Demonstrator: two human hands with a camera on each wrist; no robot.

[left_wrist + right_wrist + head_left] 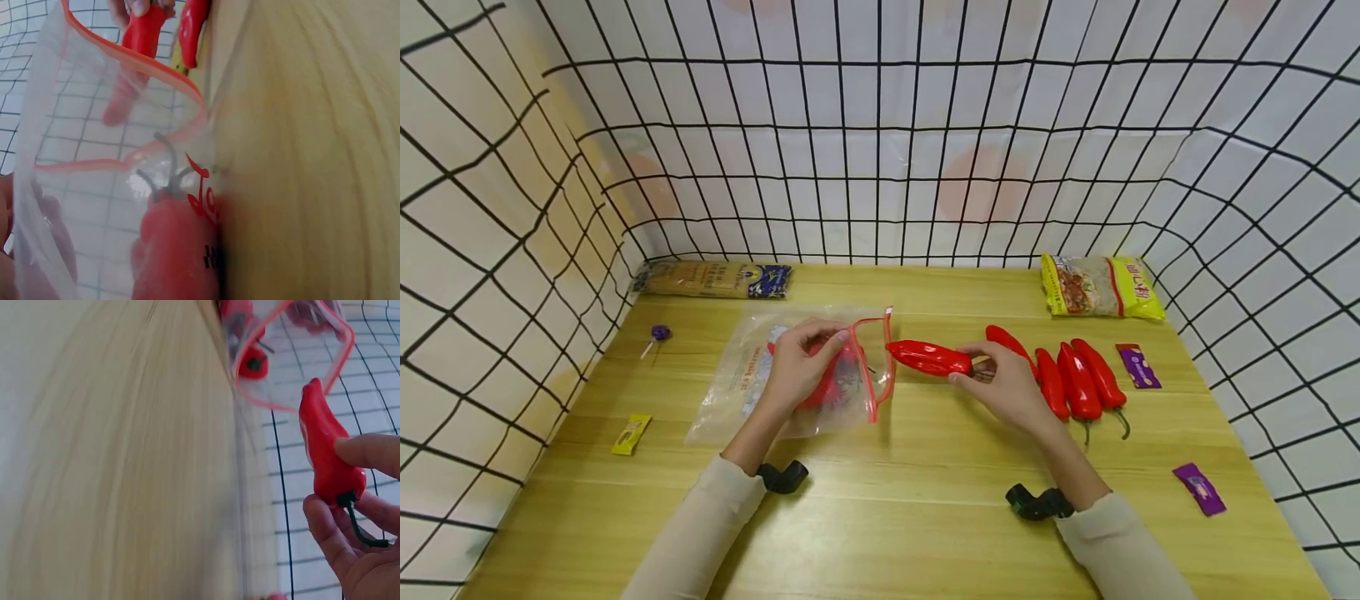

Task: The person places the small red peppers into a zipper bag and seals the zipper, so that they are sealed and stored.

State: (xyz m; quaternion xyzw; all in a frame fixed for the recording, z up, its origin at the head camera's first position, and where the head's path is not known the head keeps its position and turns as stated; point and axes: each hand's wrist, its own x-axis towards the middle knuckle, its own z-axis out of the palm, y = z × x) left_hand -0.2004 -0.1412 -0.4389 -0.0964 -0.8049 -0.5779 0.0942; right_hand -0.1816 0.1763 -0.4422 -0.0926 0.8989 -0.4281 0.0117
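Red pepper in right hand, bag (gaping) in left hand

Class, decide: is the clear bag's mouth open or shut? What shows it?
Open: the clear bag has its red rim spread into a loop; the left hand holds one side.

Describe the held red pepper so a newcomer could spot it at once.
On the wooden table, find the clear bag with the red-edged opening. Just right of that opening is the red pepper, in the grip of the right hand. Unlike the loose peppers farther right, it is raised off the table.
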